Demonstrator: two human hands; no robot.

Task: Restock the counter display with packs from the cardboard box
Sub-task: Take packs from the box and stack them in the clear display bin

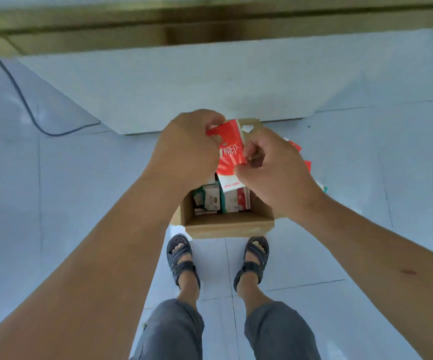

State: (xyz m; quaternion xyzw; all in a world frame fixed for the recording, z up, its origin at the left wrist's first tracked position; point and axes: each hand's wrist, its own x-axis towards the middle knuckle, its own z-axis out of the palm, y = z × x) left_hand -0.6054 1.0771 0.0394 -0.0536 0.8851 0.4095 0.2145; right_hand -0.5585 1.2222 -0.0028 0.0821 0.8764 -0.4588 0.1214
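Both hands, left (188, 149) and right (275, 167), pinch one red pack (232, 149) above the box (229, 224). More packs lie inside; the counter, probably at twelve o'clock, remains unstocked.

Left hand (186, 149): forearm bare, extended forward, fingers curled closed in a grip. Right hand (275, 167): forearm bare, extended forward, thumb and fingertips pinched together. Both hands are held close together.

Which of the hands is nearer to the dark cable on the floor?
Left. The left hand is on the dark cable side of the red pack; the right hand is on the far side.
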